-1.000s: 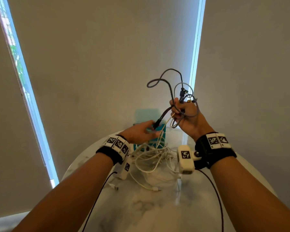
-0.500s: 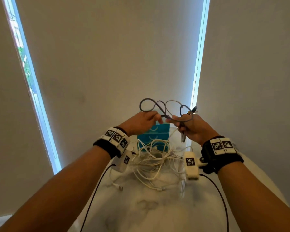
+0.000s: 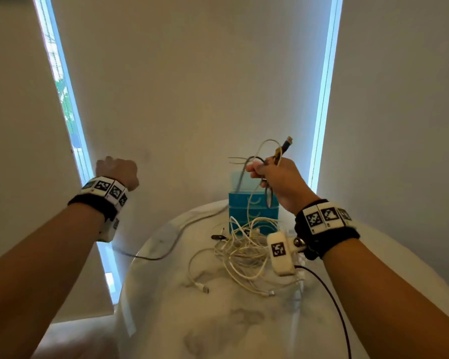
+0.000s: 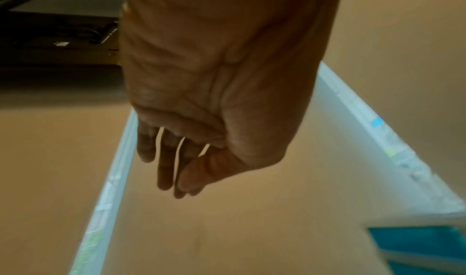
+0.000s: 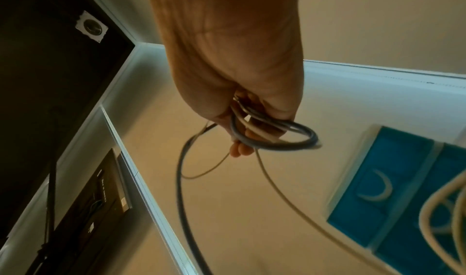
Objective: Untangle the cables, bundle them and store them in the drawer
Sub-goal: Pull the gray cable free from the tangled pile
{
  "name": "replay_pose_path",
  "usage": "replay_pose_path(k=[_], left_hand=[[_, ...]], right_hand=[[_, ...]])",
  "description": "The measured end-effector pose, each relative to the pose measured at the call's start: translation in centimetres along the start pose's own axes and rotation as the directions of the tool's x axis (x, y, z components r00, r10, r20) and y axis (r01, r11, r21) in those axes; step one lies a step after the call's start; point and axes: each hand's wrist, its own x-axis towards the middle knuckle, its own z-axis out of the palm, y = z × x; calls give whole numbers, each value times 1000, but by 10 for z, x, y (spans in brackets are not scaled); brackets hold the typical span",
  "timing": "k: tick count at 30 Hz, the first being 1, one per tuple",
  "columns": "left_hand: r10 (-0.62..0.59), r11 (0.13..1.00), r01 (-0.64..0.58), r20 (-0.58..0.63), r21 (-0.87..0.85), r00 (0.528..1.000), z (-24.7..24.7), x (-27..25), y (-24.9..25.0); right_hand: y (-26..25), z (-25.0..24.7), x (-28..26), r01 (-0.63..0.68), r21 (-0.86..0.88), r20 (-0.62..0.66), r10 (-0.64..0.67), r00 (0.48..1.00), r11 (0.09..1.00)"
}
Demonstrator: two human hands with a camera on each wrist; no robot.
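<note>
My right hand [image 3: 270, 172] is raised over the back of the table and grips a few loops of a grey cable [image 5: 277, 146] together with a white strand; plug ends [image 3: 285, 145] stick up above the fist. A long tail of the grey cable [image 3: 182, 229] runs down over the table's left rim. My left hand [image 3: 117, 172] is raised out to the left, away from the cables, with fingers [image 4: 163, 169] hanging fairly straight and nothing in them. A tangle of white cables [image 3: 244, 255] lies on the table in front of the blue drawer unit [image 3: 254, 216], whose drawers are closed.
The round marble table [image 3: 244, 327] fills the lower middle, with bare surface in front of the tangle. A loose white USB plug [image 3: 204, 288] lies at the tangle's front. Walls and two bright window strips stand behind the table.
My left hand has let go of the grey cable and swung out to the left. The right hand has lifted with the loops, and the cable's tail now trails across the table's left side.
</note>
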Motion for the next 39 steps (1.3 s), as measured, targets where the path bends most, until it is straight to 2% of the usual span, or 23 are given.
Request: replay_pose_path(k=[2, 3, 5, 6, 7, 9, 10, 11, 12, 15, 17, 19, 22, 23, 27, 29, 31, 33, 36, 37, 38, 39], left_hand=[[217, 954, -228, -74, -197, 973, -10, -8, 16], [344, 854, -356, -102, -379, 933, -18, -18, 28], [546, 557, -486, -144, -674, 826, -31, -45, 60], [604, 442, -480, -145, -758, 784, -37, -61, 77], [648, 368, -437, -110, -821, 754, -42, -75, 92], [735, 321, -353, -4, -879, 678, -42, -91, 114], [773, 316, -351, 25, -881, 634, -36, -92, 120], [793, 315, -373, 26, -873, 608, -27, -89, 122], [788, 312, -394, 4, -865, 615, -21, -85, 123], [663, 339, -418, -101, -843, 742, -14, -70, 118], [565, 303, -374, -151, -876, 811, -14, -60, 113], [502, 220, -326, -180, -919, 846, -14, -53, 110], [469, 96, -261, -188, -960, 863, -12, -51, 111], [459, 107, -268, -191, -957, 868, -12, -50, 112], [344, 274, -298, -196, -914, 918, -7, -44, 114], [245, 273, -257, -191, -927, 950, -6, -36, 112], [177, 231, -211, -172, -950, 969, -9, -25, 110], [140, 200, -200, -174, -959, 975, -16, -12, 107], [113, 254, -221, -198, -942, 974, -25, 1, 94], [95, 290, -200, -180, -936, 979, -21, 7, 88], [62, 365, -150, -137, -919, 989, -13, 12, 80], [26, 475, -76, -72, -877, 997, -6, 14, 72]], right_hand=[[0, 16, -4, -6, 20, 25, 6, 1000, 1000], [1, 22, -4, -24, 15, 37, 23, 999, 1000], [3, 33, -8, -57, -19, 65, 58, 996, 998], [3, 37, -11, -65, -54, 79, 70, 994, 996], [3, 39, -13, -72, -94, 94, 81, 992, 993], [1, 38, -16, -110, -143, 92, 123, 988, 984], [0, 34, -18, -128, -158, 89, 144, 986, 979], [-2, 29, -19, -145, -180, 99, 164, 981, 973], [-3, 22, -20, -164, -207, 120, 191, 974, 965], [-2, 4, -20, -200, -270, 218, 262, 940, 942], [-4, -5, -20, -211, -196, 184, 248, 951, 958], [-7, -11, -18, -240, -69, 94, 246, 965, 968], [-7, -20, -12, -275, 19, -9, 275, 961, 961], [-4, -22, -11, -272, 51, -31, 274, 961, 961], [-5, -29, -6, -185, 309, -218, 259, 941, 933], [-11, -34, -4, -96, 507, -266, 261, 928, 856], [-15, -39, -2, -37, 650, -263, 270, 926, 759], [-16, -41, -1, -18, 668, -284, 278, 918, 744], [-19, -42, 1, 39, 639, -379, 271, 885, 768], [-21, -43, 1, 63, 631, -411, 265, 872, 773], [-22, -45, 1, 79, 627, -429, 259, 865, 775], [-24, -47, 2, 92, 631, -432, 249, 867, 771]])
